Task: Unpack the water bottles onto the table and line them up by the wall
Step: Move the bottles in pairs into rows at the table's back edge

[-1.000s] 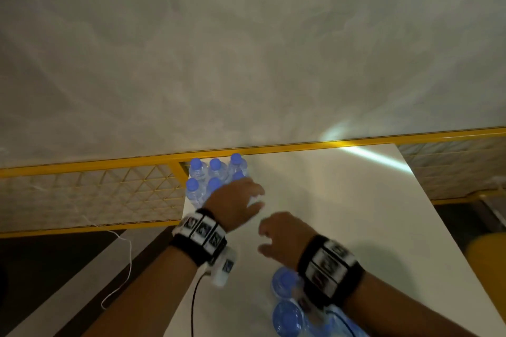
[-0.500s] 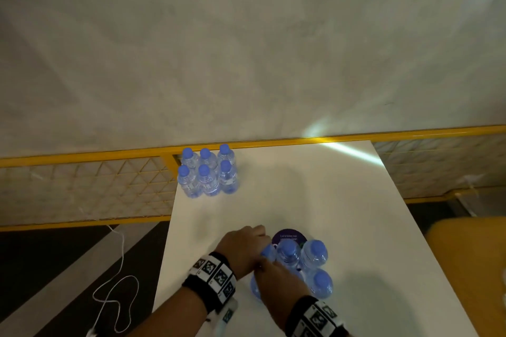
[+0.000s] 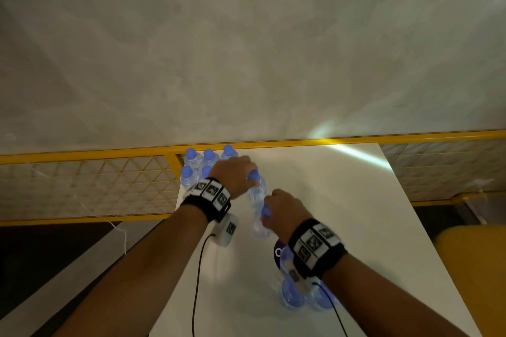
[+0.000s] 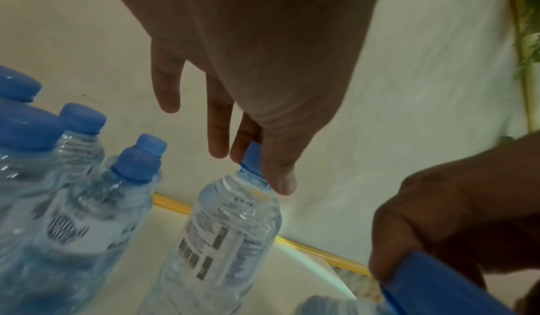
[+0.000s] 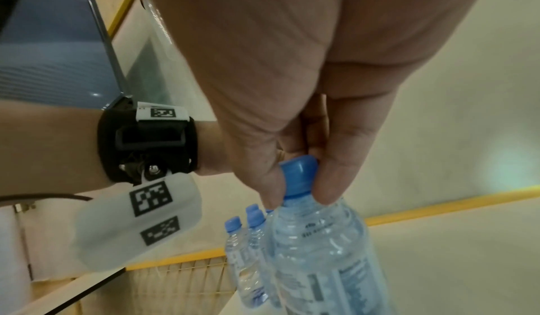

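Several clear water bottles with blue caps (image 3: pixel 196 162) stand grouped at the white table's (image 3: pixel 342 213) far left corner by the wall, also in the left wrist view (image 4: pixel 87 193). My left hand (image 3: pixel 246 175) pinches the cap of one bottle (image 3: pixel 256 194) just right of that group; the pinch on its cap (image 4: pixel 252 156) shows clearly. My right hand (image 3: pixel 269 209) grips the cap (image 5: pixel 298 174) of a second bottle (image 5: pixel 318 250), just nearer to me than the first. Whether either base touches the table I cannot tell. The remaining pack bottles (image 3: pixel 293 295) stand under my right wrist.
A yellow rail (image 3: pixel 273 142) runs along the table's far edge against the grey wall. Yellow mesh fencing (image 3: pixel 82 186) stands left of the table, with a thin cable (image 3: pixel 120 235) on the floor. A yellow object (image 3: pixel 476 268) sits at the right edge.
Half a second ago both hands were at the pack near me. Each has since taken a bottle by its cap and carried it toward the group by the wall.
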